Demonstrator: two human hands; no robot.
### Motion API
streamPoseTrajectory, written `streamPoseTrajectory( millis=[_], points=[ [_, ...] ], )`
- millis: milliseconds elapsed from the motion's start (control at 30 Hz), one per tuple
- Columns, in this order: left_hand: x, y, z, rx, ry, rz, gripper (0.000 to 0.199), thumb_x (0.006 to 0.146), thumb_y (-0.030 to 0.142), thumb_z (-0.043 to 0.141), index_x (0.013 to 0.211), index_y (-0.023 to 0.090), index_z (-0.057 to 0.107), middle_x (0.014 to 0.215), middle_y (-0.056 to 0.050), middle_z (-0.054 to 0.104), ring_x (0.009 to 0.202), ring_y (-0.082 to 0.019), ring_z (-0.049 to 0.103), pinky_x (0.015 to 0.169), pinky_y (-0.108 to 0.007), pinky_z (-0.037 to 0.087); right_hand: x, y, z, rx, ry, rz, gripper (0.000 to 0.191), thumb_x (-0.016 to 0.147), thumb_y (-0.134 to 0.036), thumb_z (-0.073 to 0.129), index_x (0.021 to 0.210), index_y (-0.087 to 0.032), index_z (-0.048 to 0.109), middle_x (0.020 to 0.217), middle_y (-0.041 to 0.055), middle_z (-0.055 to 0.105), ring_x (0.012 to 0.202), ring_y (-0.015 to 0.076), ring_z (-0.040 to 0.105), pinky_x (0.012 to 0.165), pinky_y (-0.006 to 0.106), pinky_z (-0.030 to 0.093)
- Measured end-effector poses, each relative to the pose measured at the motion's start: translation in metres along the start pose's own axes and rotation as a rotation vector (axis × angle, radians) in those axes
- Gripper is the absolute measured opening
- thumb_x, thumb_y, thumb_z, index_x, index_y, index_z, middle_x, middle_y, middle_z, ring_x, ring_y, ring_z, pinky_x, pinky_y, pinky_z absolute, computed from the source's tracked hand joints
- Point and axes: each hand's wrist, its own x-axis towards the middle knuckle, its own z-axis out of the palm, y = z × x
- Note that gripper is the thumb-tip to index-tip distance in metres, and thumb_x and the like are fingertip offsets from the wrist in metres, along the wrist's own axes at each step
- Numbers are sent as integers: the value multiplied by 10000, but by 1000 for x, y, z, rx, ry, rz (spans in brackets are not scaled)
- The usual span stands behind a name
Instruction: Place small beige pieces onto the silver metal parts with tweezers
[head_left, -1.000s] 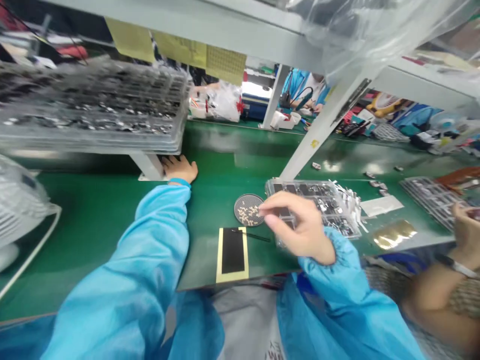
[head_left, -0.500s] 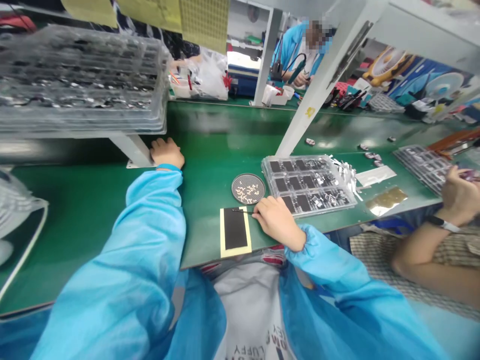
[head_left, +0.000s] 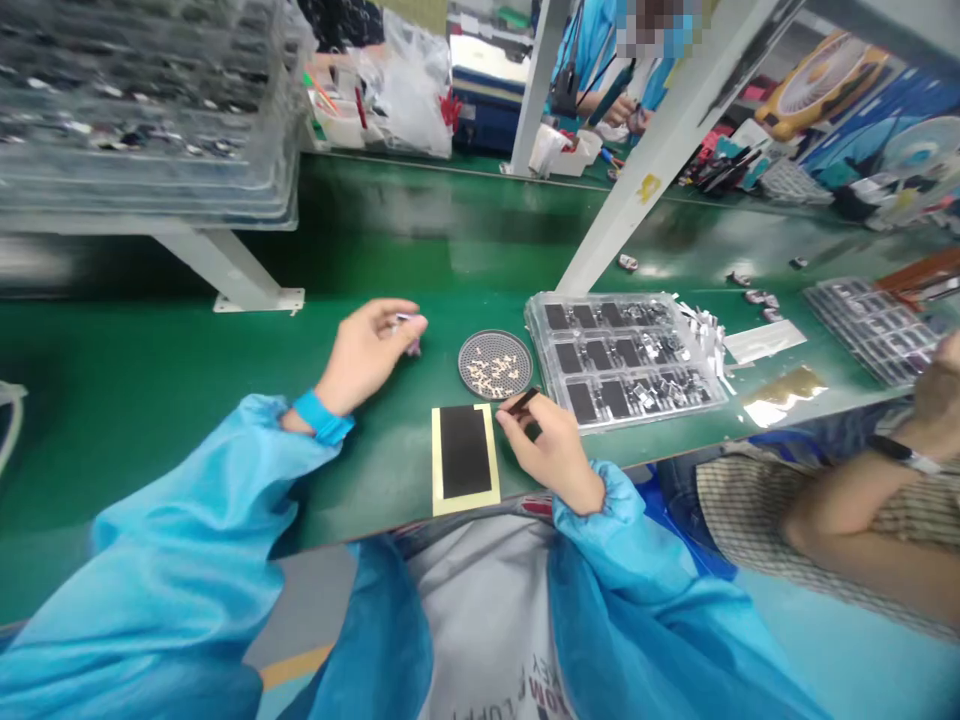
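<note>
Left of centre, our left hand (head_left: pixel 360 355) pinches a small purple-and-white part (head_left: pixel 411 344) between closed fingers. Near centre, our right hand's fingers (head_left: pixel 551 450) grip a slim dark tool (head_left: pixel 523 401) beside the round, perforated dish (head_left: pixel 519 350) of beige bits (head_left: pixel 491 385). Below lies a matt black rectangle (head_left: pixel 465 455) with pale yellow edging (head_left: pixel 466 502); rightward, a clear, compartmented tray (head_left: pixel 546 372).

1. Six o'clock, at the bottom edge: dark capital letters on the wearer's grey shirt (head_left: pixel 484 585). "KEY" can be read in the upper line.
2. Just below it, still at six o'clock: larger letters on the same shirt, seemingly "ROM", the rest unclear.
3. Six o'clock, lowest line: "LUFF", cut by the picture's edge.
4. Two o'clock: a yellow mark (head_left: pixel 649 187) on the slanting post (head_left: pixel 622 225), no characters legible.
</note>
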Motion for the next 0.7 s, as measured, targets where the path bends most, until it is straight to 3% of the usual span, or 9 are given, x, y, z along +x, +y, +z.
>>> streamPoseTrajectory(
  millis=[100, 200, 333, 500, 700],
  points=[
    [-31, 21, 15, -174, -289, -226, 554, 833, 533, 783, 1165, 109, 652, 779, -70, 675, 695, -181, 648, 559, -238, 470, 7, 0, 8, 121, 101, 86, 116, 953, -309, 664, 1015, -211, 670, 932, 48, 751, 790, 169, 742, 755, 292, 629],
    [-46, 29, 21, -247, -420, -373, 566, 804, 504, 821, 1179, 117, 645, 859, -87, 710, 768, -190, 677, 643, -249, 532, 14, 2, 16, 210, 143, 151, 172, 919, -347, 718, 1021, -217, 671, 904, 34, 765, 778, 173, 764, 745, 283, 650],
    [-52, 25, 24, -243, -439, -425, 515, 807, 498, 806, 1122, 131, 630, 927, -101, 726, 802, -230, 710, 669, -300, 578, 12, 8, 24, 89, 136, 136, 160, 912, -359, 732, 993, -224, 708, 913, 30, 774, 757, 160, 747, 701, 259, 632],
    [-61, 12, 27, -55, -395, -305, 313, 866, 426, 752, 1014, 181, 627, 904, -54, 737, 771, -202, 715, 658, -275, 554, 7, 12, 25, -65, 160, 130, 158, 917, -362, 727, 976, -215, 741, 946, 35, 780, 613, 125, 666, 584, 249, 560],
    [-70, 3, 28, 52, -404, -263, 233, 943, 440, 672, 1053, 245, 608, 898, -3, 746, 822, -198, 727, 718, -287, 543, 7, 10, 24, -43, 152, 157, 144, 909, -349, 730, 912, -206, 730, 897, 15, 761, 551, 96, 612, 519, 238, 488]
  ],
)
